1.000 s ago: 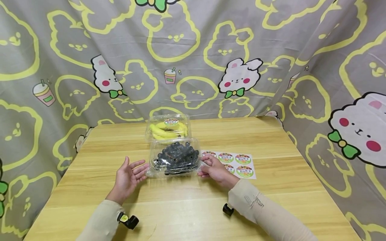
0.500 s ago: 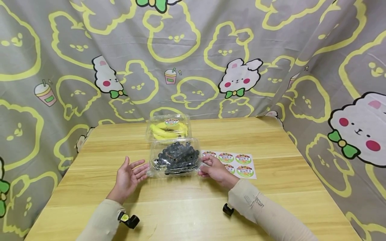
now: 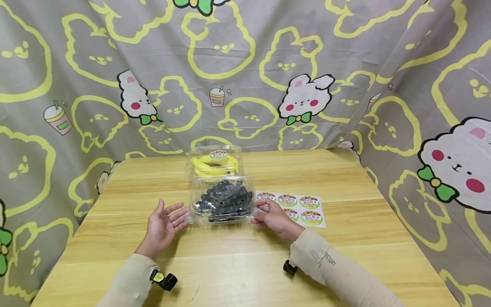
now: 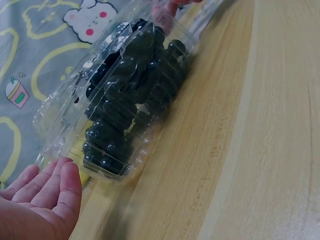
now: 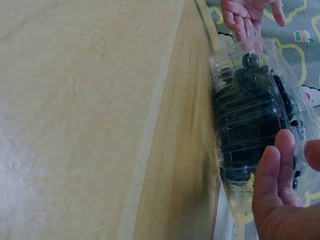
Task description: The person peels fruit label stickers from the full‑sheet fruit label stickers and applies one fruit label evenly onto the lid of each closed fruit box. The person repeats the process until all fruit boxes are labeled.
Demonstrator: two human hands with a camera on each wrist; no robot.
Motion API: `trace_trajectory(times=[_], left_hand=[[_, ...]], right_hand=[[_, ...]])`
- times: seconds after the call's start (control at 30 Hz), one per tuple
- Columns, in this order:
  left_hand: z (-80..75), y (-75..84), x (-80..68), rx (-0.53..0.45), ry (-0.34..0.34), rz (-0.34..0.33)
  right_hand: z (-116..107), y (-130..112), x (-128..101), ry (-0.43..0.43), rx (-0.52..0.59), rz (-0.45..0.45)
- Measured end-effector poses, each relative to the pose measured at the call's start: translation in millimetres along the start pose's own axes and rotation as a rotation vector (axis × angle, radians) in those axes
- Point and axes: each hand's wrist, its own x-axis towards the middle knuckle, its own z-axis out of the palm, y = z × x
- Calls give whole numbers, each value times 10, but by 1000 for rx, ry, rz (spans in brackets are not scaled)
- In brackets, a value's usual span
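A clear plastic clamshell box of dark grapes (image 3: 224, 200) stands lidded on the wooden table in front of me. At its left front corner my left hand (image 3: 163, 226) touches the plastic with straight, spread fingers, palm turned up towards the box. My right hand (image 3: 276, 219) pinches the box's right front corner between thumb and fingers. In the right wrist view, those fingers (image 5: 285, 155) lie against the box side, the thumb over its edge. The left wrist view shows the grapes (image 4: 135, 80) pressed against the ribbed plastic wall.
Directly behind stands a second clear box with bananas (image 3: 212, 166), bearing a round label on its lid. A sheet of round fruit stickers (image 3: 314, 213) lies to the right, partly covered by my right hand. A patterned curtain (image 3: 245, 72) hangs behind the table (image 3: 230, 268).
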Motion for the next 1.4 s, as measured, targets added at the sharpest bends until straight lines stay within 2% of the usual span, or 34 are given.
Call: trace_trajectory(times=[0.27, 0.57, 0.73, 0.93, 1.07, 1.23, 1.4], left_hand=[[3, -2, -11, -15, 11, -6], [29, 9, 5, 41, 85, -43], [55, -2, 3, 64, 141, -35], [101, 8, -12, 64, 234, 24], [120, 34, -38, 84, 299, 71], [135, 80, -64, 105, 286, 97], [196, 122, -78, 145, 254, 144]], right_hand=[[-13, -5, -1, -2, 1, 0], [-77, 1, 18, 42, -15, -20], [-115, -11, 12, 67, -33, -14], [-176, -34, 14, 123, -65, -18], [-248, -42, 8, 118, -71, -61], [-361, -34, 14, 103, -100, -111], [-450, -55, 35, 150, -213, -76]])
